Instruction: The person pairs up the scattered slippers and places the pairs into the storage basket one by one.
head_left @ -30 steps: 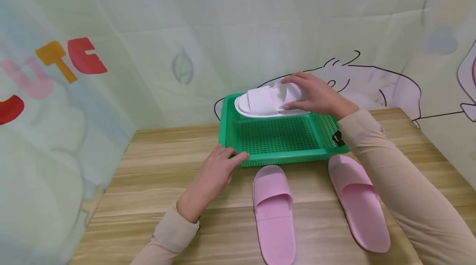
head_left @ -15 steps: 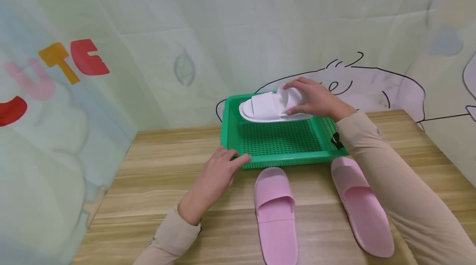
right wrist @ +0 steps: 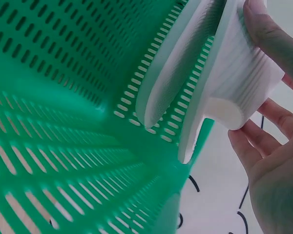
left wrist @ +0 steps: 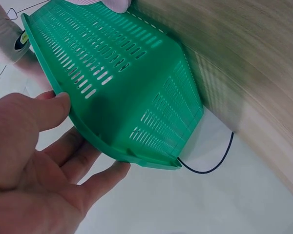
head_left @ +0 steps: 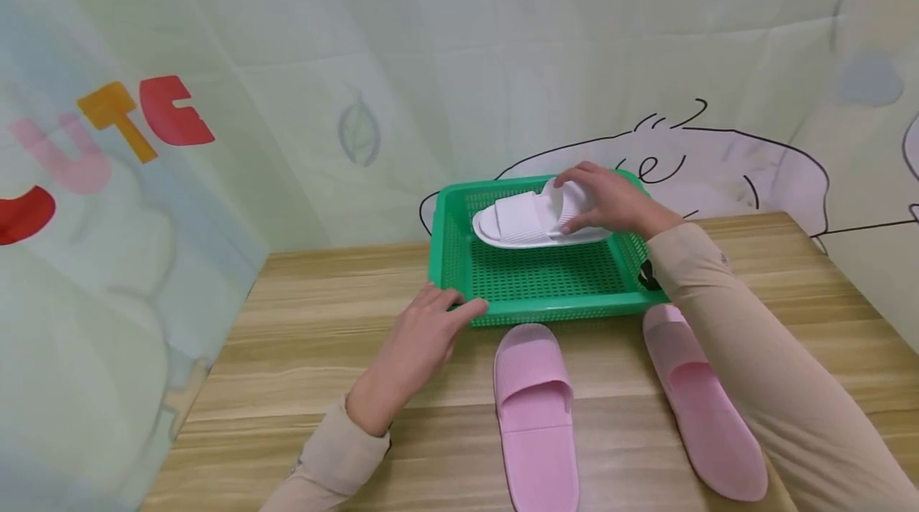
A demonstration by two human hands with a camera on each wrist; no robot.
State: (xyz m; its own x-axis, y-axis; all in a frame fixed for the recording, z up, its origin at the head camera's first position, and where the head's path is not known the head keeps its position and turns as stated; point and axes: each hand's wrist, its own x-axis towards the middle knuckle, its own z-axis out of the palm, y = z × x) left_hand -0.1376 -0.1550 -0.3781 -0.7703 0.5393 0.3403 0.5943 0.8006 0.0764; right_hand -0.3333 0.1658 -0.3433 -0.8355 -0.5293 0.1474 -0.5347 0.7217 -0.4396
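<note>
My right hand (head_left: 610, 197) grips a white slipper (right wrist: 244, 68) by its ribbed strap, fingers and thumb round it. A second white slipper (right wrist: 168, 73) lies close against it in the right wrist view. In the head view the white slippers (head_left: 518, 218) sit low inside the back of the green mesh basket (head_left: 560, 306), toe to the left, partly behind my fingers. At the basket's near left corner, my left hand (head_left: 424, 336) pinches the rim, thumb inside and fingers outside, as the left wrist view (left wrist: 63, 107) shows.
Two pink slippers lie on the wooden table in front of the basket: the left one (head_left: 534, 416) in full view, the right one (head_left: 707, 416) partly under my right sleeve (head_left: 739, 336). A printed curtain (head_left: 445, 81) hangs right behind the basket.
My right hand has lowered the white slippers from the basket's back rim down into it. My left hand stays on the near left corner of the rim.
</note>
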